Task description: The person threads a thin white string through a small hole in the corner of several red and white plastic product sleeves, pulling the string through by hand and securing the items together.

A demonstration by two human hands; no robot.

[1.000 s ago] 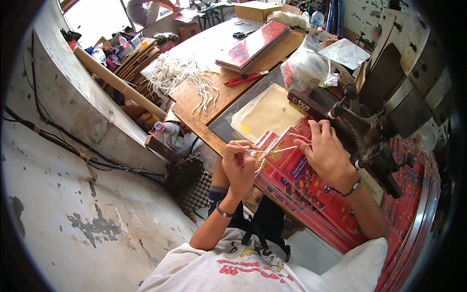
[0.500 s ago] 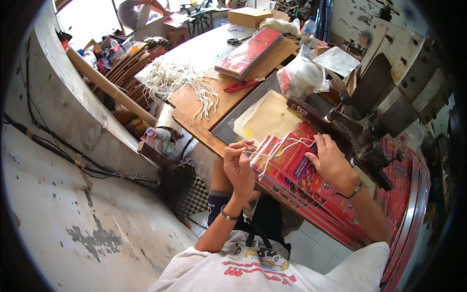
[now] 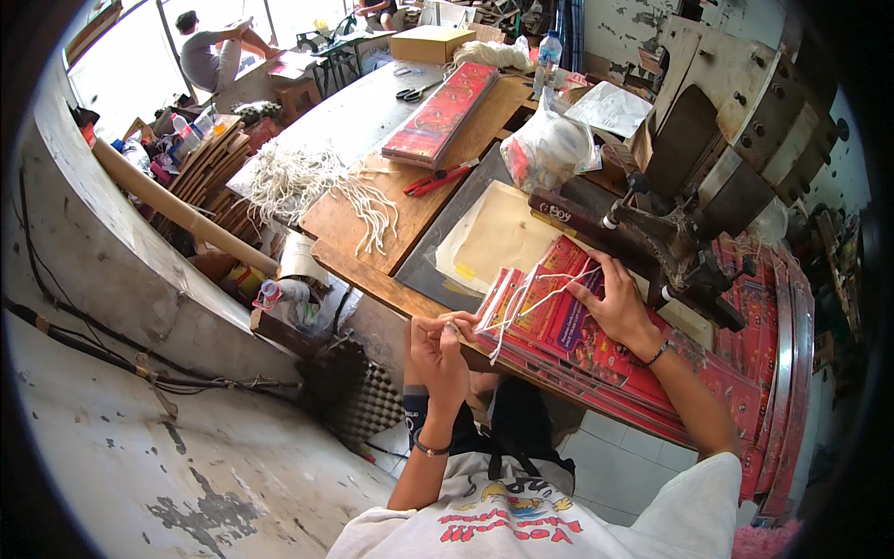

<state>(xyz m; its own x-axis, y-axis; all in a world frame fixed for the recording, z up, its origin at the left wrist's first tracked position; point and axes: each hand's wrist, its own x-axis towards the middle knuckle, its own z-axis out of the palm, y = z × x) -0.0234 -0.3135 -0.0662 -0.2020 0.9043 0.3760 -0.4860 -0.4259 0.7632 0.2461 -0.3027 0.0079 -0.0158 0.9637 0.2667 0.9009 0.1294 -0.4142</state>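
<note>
A stack of red printed sheets or packs (image 3: 596, 349) lies at the table's front edge, fanned at its left end. White string (image 3: 535, 303) loops across the top of it. My left hand (image 3: 440, 359) is closed beside the stack's left corner, its thumb and fingers pinching an end of the string. My right hand (image 3: 616, 303) rests on the red sheets with fingers apart, the string's far part close to its fingertips. Behind the stack lie cream-coloured sheets (image 3: 498, 238). A dark metal machine (image 3: 666, 228) stands just beyond my right hand.
A bunch of loose white strings (image 3: 307, 186) spreads over the table's left side. Red-handled pliers (image 3: 442, 177), a long red pack (image 3: 442, 112), black scissors (image 3: 416, 91) and a filled plastic bag (image 3: 549, 147) lie farther back. Another person (image 3: 209, 56) sits far left.
My left hand has drawn down and to the left with the string end. My right hand stays on the red sheets. The whole view has shifted slightly.
</note>
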